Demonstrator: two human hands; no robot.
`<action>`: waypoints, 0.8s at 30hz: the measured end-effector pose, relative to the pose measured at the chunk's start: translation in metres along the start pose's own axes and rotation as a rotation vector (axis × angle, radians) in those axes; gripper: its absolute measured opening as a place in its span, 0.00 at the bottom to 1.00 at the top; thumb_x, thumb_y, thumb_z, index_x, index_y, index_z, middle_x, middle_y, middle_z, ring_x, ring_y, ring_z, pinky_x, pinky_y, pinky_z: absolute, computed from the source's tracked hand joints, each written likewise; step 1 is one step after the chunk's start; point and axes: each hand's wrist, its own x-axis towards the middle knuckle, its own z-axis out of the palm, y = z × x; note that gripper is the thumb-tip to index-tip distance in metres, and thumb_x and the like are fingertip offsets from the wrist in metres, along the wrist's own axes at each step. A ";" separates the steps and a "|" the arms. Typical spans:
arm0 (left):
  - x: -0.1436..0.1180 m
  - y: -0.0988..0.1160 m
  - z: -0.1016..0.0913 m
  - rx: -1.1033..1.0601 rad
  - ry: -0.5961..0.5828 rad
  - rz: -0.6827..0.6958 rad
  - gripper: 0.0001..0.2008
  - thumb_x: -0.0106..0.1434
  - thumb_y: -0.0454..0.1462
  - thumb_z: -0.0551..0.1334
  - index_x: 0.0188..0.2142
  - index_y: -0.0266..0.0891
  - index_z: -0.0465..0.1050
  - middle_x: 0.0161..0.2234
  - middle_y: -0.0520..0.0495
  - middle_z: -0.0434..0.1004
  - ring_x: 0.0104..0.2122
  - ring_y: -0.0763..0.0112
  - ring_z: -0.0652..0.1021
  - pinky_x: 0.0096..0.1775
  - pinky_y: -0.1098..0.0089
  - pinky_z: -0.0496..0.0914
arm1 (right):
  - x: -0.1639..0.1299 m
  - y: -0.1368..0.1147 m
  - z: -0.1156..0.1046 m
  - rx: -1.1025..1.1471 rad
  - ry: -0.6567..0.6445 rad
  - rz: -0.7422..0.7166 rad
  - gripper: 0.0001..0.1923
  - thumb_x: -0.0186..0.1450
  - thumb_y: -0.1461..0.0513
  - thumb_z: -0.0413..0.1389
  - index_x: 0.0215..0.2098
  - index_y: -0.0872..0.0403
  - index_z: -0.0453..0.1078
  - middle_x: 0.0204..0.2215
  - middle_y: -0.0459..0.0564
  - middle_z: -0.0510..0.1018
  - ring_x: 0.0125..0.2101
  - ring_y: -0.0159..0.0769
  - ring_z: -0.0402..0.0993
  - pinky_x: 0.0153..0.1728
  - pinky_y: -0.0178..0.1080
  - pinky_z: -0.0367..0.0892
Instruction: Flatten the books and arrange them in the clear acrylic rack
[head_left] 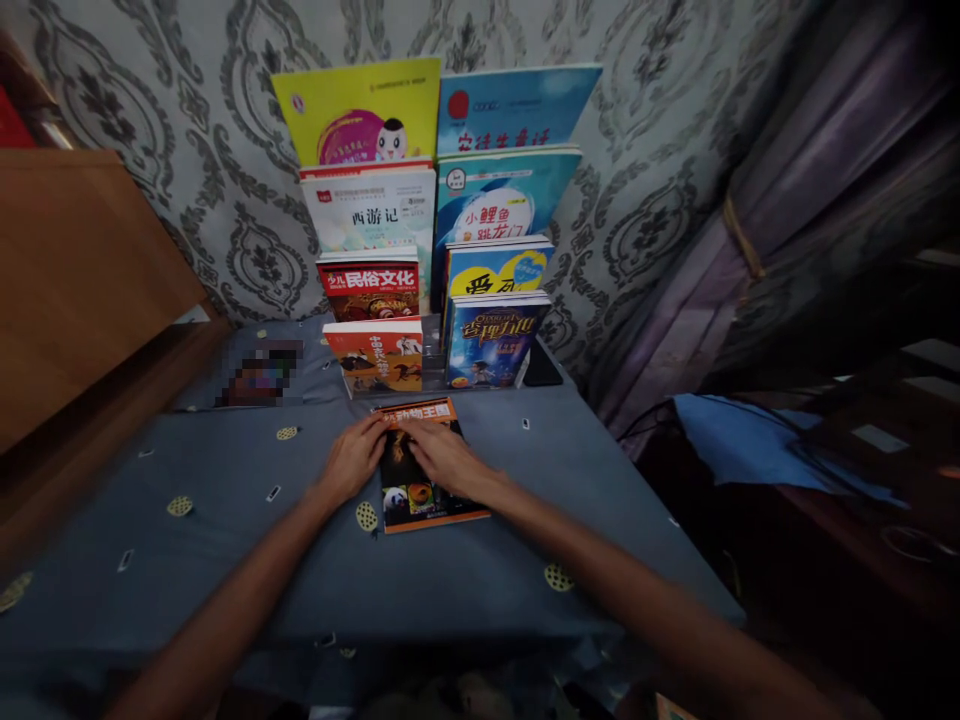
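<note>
A black book with orange bands, animal pictures and a title in Chinese characters lies face up on the cloth-covered table. My left hand is at its upper left edge, fingers closed against the edge. Across the upper part of the cover rests my right hand, its fingers stretched out and pointing to the top left. Part of the title and the middle of the cover are hidden under the right hand. Just behind the book stand a red-orange book and a blue book.
Behind these, more books rise in two tiered columns, among them a white book and a lime-green book. A dark phone-like object lies beside the right column. A brown board is at left; a curtain hangs at right.
</note>
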 end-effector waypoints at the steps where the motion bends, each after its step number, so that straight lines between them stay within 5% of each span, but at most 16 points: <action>1: 0.000 0.000 0.000 0.012 -0.004 0.001 0.16 0.69 0.34 0.52 0.52 0.40 0.73 0.56 0.43 0.75 0.54 0.61 0.76 0.56 0.58 0.71 | 0.010 -0.001 0.008 0.003 -0.010 -0.034 0.25 0.68 0.69 0.47 0.63 0.58 0.63 0.62 0.59 0.71 0.62 0.41 0.66 0.62 0.43 0.61; 10: 0.001 0.007 -0.009 0.052 -0.031 -0.004 0.14 0.70 0.33 0.53 0.51 0.39 0.73 0.53 0.40 0.77 0.54 0.56 0.75 0.55 0.55 0.69 | 0.043 0.016 0.038 -0.047 -0.061 -0.131 0.28 0.68 0.70 0.45 0.67 0.64 0.56 0.65 0.65 0.65 0.66 0.43 0.59 0.67 0.48 0.55; 24: 0.000 0.000 -0.001 0.075 0.028 0.034 0.14 0.71 0.36 0.54 0.51 0.40 0.74 0.54 0.41 0.77 0.53 0.55 0.75 0.52 0.53 0.72 | 0.002 0.074 0.011 -0.044 0.080 0.054 0.21 0.73 0.64 0.46 0.62 0.58 0.65 0.64 0.62 0.67 0.65 0.44 0.62 0.66 0.55 0.55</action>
